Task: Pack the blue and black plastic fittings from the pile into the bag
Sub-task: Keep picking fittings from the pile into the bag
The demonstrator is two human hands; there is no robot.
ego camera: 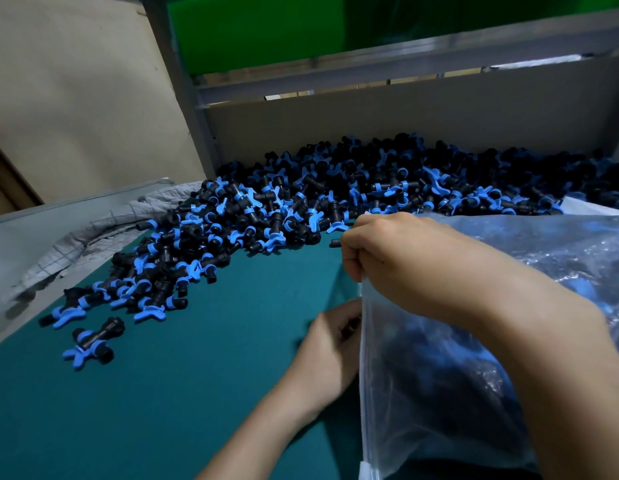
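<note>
Right hand (pixel 387 261) pinches the clear, crinkled film bag (pixel 439 375) at its upper rim; left hand (pixel 330 348), just below, curls at the bag's edge, its hold indiscernible. Beyond the grip, T-shaped blue-and-black fittings (pixel 301 202) lie heaped on a smooth teal mat (pixel 197 393).

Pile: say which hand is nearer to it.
Right. The right hand grips the bag at the near edge of the pile; the left hand is lower beside the bag, with bare mat between.
</note>
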